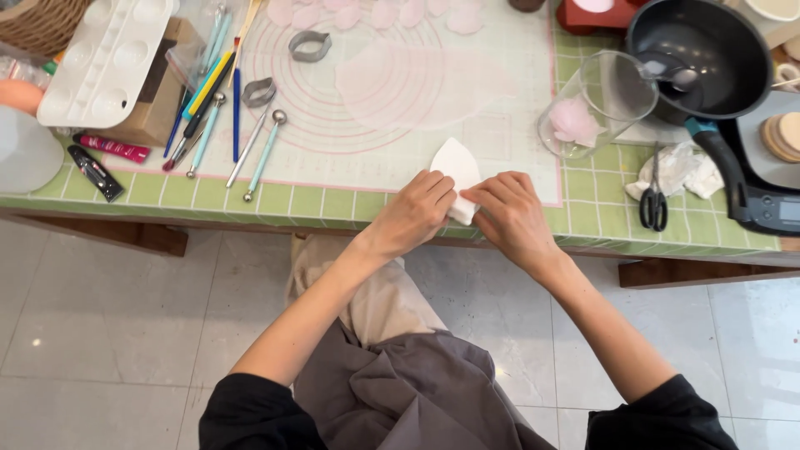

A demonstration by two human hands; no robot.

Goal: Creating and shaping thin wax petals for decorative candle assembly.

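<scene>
A white folded piece of paper (457, 167), pointed at its far end, lies at the near edge of the translucent silicone mat (517, 100). My left hand (414, 212) pinches its near left side. My right hand (508, 217) pinches its near right corner, fingertips almost touching the left hand's. A thin rolled-out sheet of pale pink dough (417, 79) lies on the mat beyond the paper, with several cut pink petals (375, 12) along the far edge.
Green-tiled table (333, 204). Left: modelling tools (258, 154), metal cutters (309, 46), white palette (104, 58), red tube (112, 148). Right: tipped glass jar (600, 104) holding pink petals, black pan (708, 54) with spoon, scissors (654, 200) on tissue, kitchen scale (771, 200).
</scene>
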